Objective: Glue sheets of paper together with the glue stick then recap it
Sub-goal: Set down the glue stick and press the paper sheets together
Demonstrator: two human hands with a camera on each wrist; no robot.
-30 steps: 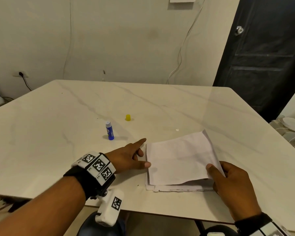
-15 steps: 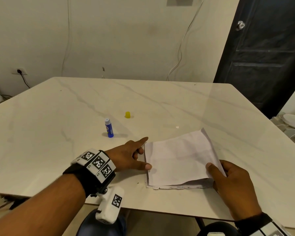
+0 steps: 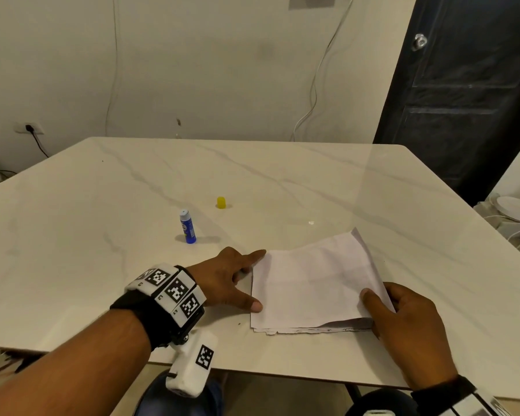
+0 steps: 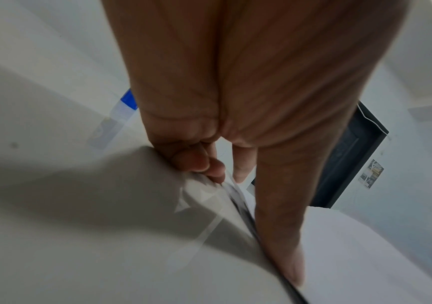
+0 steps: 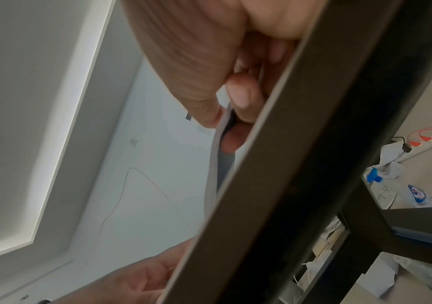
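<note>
A stack of white paper sheets [image 3: 309, 283] lies near the table's front edge. My right hand [image 3: 379, 298] pinches the raised right edge of the top sheet [image 5: 213, 164], thumb on top and fingers beneath. My left hand [image 3: 257, 279] rests on the table at the stack's left edge, with index finger and thumb straight against it and holding nothing. The other fingers [image 4: 199, 162] curl by the paper. The blue glue stick [image 3: 188, 226] stands upright and uncapped beyond my left hand. Its yellow cap [image 3: 221, 202] sits apart, further back and to the right.
The white marble table [image 3: 117, 205] reaches back to a cream wall with hanging cables. A black door [image 3: 463, 85] stands at the right, with white items [image 3: 514, 208] on the floor beside it. The table's dark front edge [image 5: 300, 164] runs just below my wrists.
Nothing has visibly changed apart from a slight shift of the head view. Both hands, the paper, the glue stick and the cap keep their places.
</note>
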